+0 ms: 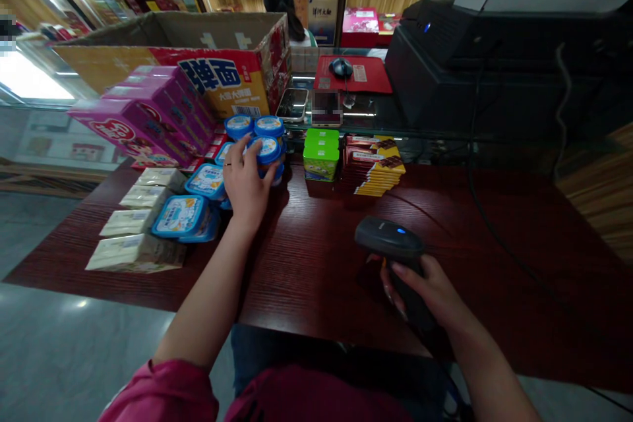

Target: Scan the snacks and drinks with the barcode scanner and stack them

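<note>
My left hand (247,184) reaches among stacked blue-lidded tubs, its fingers curled round one round tub (268,150). More round tubs (239,125) stand just behind it, and square blue-lidded tubs (178,216) sit to its left. In my right hand (430,287) is a black barcode scanner (390,239), gripped by its handle, with a blue light on top and its head pointing left. Between and beyond the hands stand green tins (321,155) and a fanned stack of yellow and brown chocolate packets (373,165).
Pale wrapped packs (136,250) line the left side of the wooden counter (306,277). Purple boxes (148,112) lean before a large open carton (267,66). Phones (326,108) and a mouse (341,67) lie behind. Dark equipment (435,86) and a cable (477,191) occupy the right; a person (281,6) is beyond.
</note>
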Demonstrator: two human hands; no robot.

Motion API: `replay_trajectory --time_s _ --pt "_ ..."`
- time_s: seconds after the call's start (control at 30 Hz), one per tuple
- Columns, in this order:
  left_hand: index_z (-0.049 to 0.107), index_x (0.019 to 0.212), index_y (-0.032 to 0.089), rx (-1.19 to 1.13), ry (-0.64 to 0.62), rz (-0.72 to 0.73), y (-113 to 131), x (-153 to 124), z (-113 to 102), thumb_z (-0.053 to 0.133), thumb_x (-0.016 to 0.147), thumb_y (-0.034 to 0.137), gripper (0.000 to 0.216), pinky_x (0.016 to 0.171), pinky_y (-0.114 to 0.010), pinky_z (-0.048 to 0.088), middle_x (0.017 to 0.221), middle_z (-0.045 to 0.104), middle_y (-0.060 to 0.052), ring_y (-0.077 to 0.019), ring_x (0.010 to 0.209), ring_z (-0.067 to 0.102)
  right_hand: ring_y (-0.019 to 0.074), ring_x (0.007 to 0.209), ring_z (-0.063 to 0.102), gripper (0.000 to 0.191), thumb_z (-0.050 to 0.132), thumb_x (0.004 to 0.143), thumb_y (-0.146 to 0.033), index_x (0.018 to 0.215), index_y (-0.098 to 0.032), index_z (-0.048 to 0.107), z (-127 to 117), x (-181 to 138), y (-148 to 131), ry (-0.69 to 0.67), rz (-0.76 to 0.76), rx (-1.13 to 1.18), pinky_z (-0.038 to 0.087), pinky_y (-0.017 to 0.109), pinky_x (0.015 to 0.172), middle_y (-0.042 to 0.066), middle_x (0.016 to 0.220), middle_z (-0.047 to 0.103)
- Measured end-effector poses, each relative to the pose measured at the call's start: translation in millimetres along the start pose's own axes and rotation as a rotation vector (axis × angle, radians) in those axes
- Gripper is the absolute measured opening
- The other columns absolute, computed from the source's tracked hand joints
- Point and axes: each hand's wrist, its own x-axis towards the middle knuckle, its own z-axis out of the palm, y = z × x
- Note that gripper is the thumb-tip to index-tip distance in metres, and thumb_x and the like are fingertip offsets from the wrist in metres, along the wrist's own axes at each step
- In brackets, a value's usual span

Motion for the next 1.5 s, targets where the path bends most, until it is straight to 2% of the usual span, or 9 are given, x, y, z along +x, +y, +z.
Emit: replay_trajectory --time_s 0.2,0.33,0.5,0.6,0.8,0.93,1.17,1.37,1.5 --pt "0.061 0.139 0.022 -0.093 -0.005 0.063 9 -7 9 0.078 0.091 0.025 0.051 0.123 -0.053 0.046 0.156 0.055 -0.019 -0.0370 0.149 0.053 0.0115 0.042 0.060 0.053 0.089 0.081 -0.062 0.099 -0.014 0.076 0 -1 0 0.010 0.006 0.009 0.047 0.019 0.036 0.003 0.064 0.070" --pt "0.061 0.137 0.024 -0.258 0.021 0.027 7 -3 10 0.074 0.092 0.025 0.047 0.129 -0.054 0.040 0.157 0.055 -0.016 -0.0344 0.151 0.050 0.0114 0.041 0.058 0.053 0.089 0.081 -0.063 0.097 -0.014 0.074 2 -1 -2 0.026 0.002 0.003 0.047 0.020 0.036 0.002 0.065 0.069" --pt "0.046 0.149 0.031 -0.796 0.154 -0.129 24 -2 -3 0.084 0.087 0.040 0.074 0.132 -0.050 0.036 0.163 0.050 -0.012 -0.0309 0.158 0.043 0.0119 0.041 0.058 0.054 0.087 0.082 -0.064 0.098 -0.014 0.075 -1 0 -1 0.007 -0.003 -0.025 0.047 0.021 0.037 0.003 0.065 0.070" --pt "0.044 0.151 0.036 -1.191 0.025 -0.393 44 -9 -12 0.088 0.083 0.047 0.081 0.123 -0.048 0.049 0.155 0.059 -0.009 -0.0306 0.152 0.053 0.0112 0.041 0.058 0.054 0.087 0.082 -0.064 0.097 -0.014 0.075 -2 1 0 -0.011 -0.006 -0.017 0.046 0.020 0.037 0.003 0.065 0.070" --pt "0.070 0.114 0.019 -1.627 -0.338 -0.817 71 -28 -18 0.080 0.090 0.039 0.033 0.118 -0.052 0.055 0.134 0.074 -0.012 -0.0327 0.139 0.065 0.0113 0.041 0.059 0.051 0.088 0.082 -0.063 0.095 -0.015 0.074 2 -1 -4 0.012 -0.002 0.026 0.045 0.020 0.038 0.002 0.065 0.069" --pt "0.070 0.121 0.017 -1.651 -0.457 -0.923 79 -38 -15 0.083 0.091 0.040 0.040 0.120 -0.052 0.053 0.128 0.078 -0.013 -0.0326 0.135 0.068 0.0108 0.042 0.058 0.052 0.088 0.082 -0.062 0.101 -0.015 0.077 7 -7 -14 0.023 -0.007 0.054 0.046 0.020 0.038 0.001 0.065 0.069" --pt "0.070 0.122 0.019 -1.604 -0.586 -0.896 85 -49 -11 0.084 0.089 0.050 0.048 0.116 -0.047 0.058 0.136 0.076 -0.013 -0.0304 0.135 0.069 0.0104 0.043 0.056 0.049 0.090 0.080 -0.061 0.095 -0.017 0.077 12 -11 -22 0.016 -0.024 0.080 0.045 0.021 0.041 0.000 0.065 0.068" --pt "0.072 0.112 0.015 -1.450 -0.783 -0.929 84 -50 -8 0.088 0.084 0.053 0.050 0.078 -0.039 0.072 0.110 0.081 -0.014 -0.0284 0.097 0.081 0.0139 0.040 0.054 0.050 0.082 0.083 -0.066 0.076 -0.019 0.070 3 -9 -15 0.026 -0.107 -0.132 0.046 0.027 0.039 0.002 0.058 0.066" --pt "0.074 0.112 0.013 -1.338 -0.778 -0.968 83 -46 -7 0.093 0.080 0.044 0.049 0.063 -0.030 0.069 0.101 0.081 -0.011 -0.0222 0.082 0.080 0.0175 0.046 0.060 0.036 0.082 0.087 -0.047 0.066 -0.023 0.067 10 -14 -26 0.065 -0.257 -0.473 0.051 0.029 0.049 0.002 0.052 0.065"
